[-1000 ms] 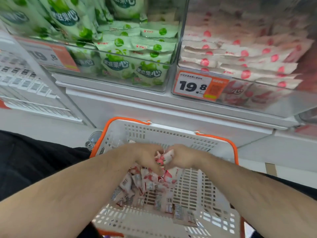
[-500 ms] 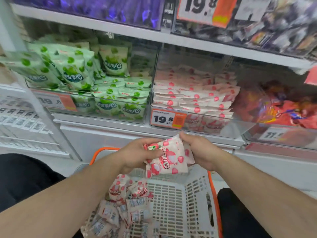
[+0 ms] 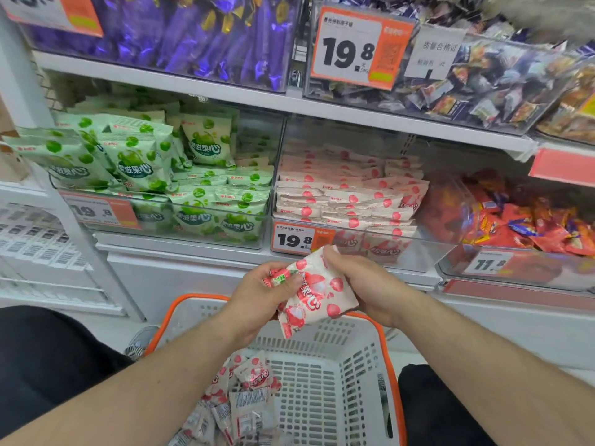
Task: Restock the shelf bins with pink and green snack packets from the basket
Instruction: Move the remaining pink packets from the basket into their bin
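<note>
Both hands hold a small stack of pink snack packets (image 3: 317, 296) above the white basket (image 3: 341, 375) with its orange rim. My left hand (image 3: 262, 296) grips the stack's left edge and my right hand (image 3: 360, 281) grips its right edge. Several more pink packets (image 3: 244, 400) lie in the basket's left half. Straight ahead on the shelf, a clear bin of pink packets (image 3: 347, 197) stands just beyond my hands. A clear bin of green packets (image 3: 167, 175) sits to its left.
A bin of red-orange snacks (image 3: 515, 220) stands right of the pink bin. The upper shelf (image 3: 289, 104) carries purple candy (image 3: 180, 33) and mixed sweets (image 3: 483, 78). Orange price tags (image 3: 297, 238) hang on the bin fronts. A white barcode rack (image 3: 35, 239) stands at left.
Both hands have lifted the pink packets out of the basket and up toward the front of the pink bin. The view has tilted upward, revealing the upper shelf.
</note>
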Demonstrator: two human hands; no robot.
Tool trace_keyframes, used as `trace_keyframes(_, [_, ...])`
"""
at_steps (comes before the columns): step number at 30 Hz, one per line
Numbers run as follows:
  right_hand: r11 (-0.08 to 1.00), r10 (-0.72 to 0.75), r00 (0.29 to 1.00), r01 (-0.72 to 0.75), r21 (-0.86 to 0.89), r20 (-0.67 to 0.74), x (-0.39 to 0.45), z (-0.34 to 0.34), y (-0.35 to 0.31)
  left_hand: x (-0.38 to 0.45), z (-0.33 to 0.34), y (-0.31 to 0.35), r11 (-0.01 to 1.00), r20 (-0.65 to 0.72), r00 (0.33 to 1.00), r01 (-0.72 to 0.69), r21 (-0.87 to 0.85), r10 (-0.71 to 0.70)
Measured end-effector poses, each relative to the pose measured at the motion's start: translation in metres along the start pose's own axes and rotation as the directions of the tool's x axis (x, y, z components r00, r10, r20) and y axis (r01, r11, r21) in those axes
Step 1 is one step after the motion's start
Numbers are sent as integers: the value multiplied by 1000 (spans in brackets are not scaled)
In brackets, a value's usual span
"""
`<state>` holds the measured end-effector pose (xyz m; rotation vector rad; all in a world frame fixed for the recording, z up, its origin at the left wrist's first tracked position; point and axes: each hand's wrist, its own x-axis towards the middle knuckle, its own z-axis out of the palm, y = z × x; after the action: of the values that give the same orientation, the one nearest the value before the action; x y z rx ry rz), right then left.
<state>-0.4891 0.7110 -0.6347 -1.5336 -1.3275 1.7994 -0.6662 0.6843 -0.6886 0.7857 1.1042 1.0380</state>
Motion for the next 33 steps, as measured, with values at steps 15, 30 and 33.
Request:
trace_keyframes(15, [910,-187,952,74,-407,-244,-63,-69,-46,24,105,42,858,104,948,-316,406,300])
trace_keyframes(30, [-252,-696,708,-397,-883,-119,-47,-142,-102,130,183,85,-348,451,869,-367,863,203])
trace_keyframes(33, [-341,-647,756,-403,-849,-99,-31,-141,-100,142,184,80,-339,416,904,-361,869,104])
